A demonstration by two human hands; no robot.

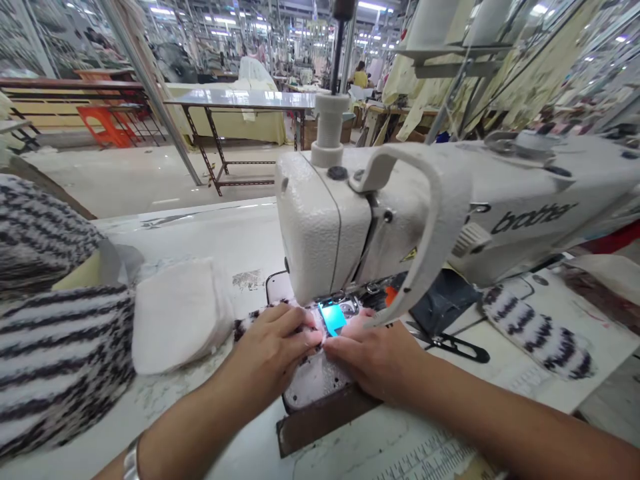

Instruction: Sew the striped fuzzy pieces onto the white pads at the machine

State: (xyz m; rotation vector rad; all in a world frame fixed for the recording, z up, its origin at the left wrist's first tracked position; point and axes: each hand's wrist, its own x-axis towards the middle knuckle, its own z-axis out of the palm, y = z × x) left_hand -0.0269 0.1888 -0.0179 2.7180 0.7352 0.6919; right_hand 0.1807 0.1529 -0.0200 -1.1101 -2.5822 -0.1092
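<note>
Fabric under both hands, or something else?

Fabric: a pale, fuzzy piece [315, 385] edged in black-and-white striped knit, lying on a white sewing table [200, 243] at the front of a Brother sewing machine [320, 220]. Its far end passes under the pebbled cream machine head, which hides the needle and presser foot.

And the hands?

Left hand [270, 353] and right hand [373, 357] lie together on the piece, fingertips almost meeting and curled against it. Whether they pinch it or only press, I can't tell.

What's the bright patch between them?

A small cyan glow [333, 319] near the needle plate; what makes it is too blurred to tell.

What else is close by?

Left of the hands, a stack of soft white pads [180, 317] sits beside a heap of striped knit [55, 313]. To the right lie black-handled thread snips [450, 348] and a striped strip [537, 333].
</note>
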